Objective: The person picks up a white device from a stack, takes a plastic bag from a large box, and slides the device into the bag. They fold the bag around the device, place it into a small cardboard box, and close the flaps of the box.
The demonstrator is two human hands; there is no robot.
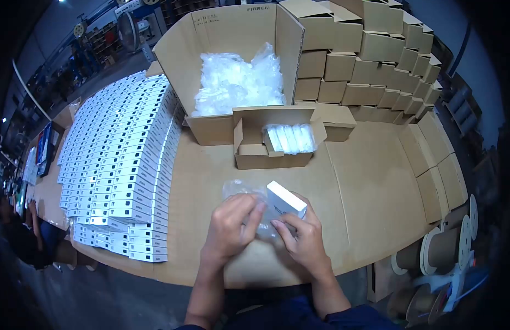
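My right hand grips a small white box with print on its side, tilted above the table. The fingers of my left hand are closed on a clear plastic bag, which spreads behind the knuckles and reaches across to the white box. Part of the bag is hidden by my hands. Just beyond them stands a small open carton, with several plastic-wrapped white boxes standing upright in its right part.
Stacks of white boxes line the left side. A large carton full of clear plastic bags stands behind. Brown cartons are piled at the back right, more along the right edge. Cable spools are below right; a person sits far left.
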